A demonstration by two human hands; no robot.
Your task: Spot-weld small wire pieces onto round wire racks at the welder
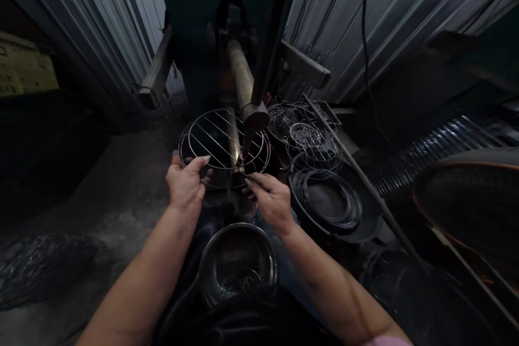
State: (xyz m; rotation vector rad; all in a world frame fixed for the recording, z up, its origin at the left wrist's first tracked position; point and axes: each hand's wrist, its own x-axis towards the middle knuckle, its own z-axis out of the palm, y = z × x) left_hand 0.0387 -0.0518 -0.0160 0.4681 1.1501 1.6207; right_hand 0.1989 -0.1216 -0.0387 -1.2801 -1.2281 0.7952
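A round wire rack with parallel bars lies level between the arms of a welding machine. My left hand grips the rack's near left rim between thumb and fingers. My right hand is closed in a pinch at the near right of the rack, on a thin piece of wire close to the rim. The machine's pointed upper electrode comes down at the rim, above the lower brass-coloured arm. Below my hands, a metal bowl in my lap holds small bent wire pieces.
The upper arm of the machine reaches toward me. At right lie a stack of wire rings and a coil of wire rings in a dark basin. A long bar slants past them. A yellow crate stands at far left.
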